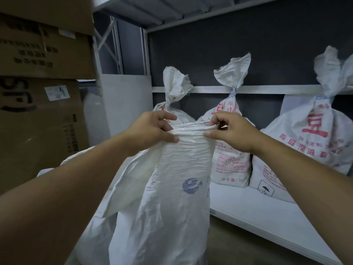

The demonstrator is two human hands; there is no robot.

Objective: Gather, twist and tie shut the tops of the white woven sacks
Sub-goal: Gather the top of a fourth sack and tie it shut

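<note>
A tall white woven sack [172, 197] with a blue round mark stands in front of me, its top edge stretched flat between my hands. My left hand [152, 129] pinches the left end of the sack's top between thumb and fingers. My right hand [229, 131] pinches the right end the same way. Behind it, three white sacks stand on a low white shelf with their necks twisted: one at the left [175, 87], one with red print in the middle [231, 150], one with red print at the right [313, 138].
Stacked cardboard boxes [42, 104] fill the left side. A white metal rack [267, 211] carries the tied sacks, with a dark back wall and an upper shelf overhead. A white panel [124, 104] leans between the boxes and the rack.
</note>
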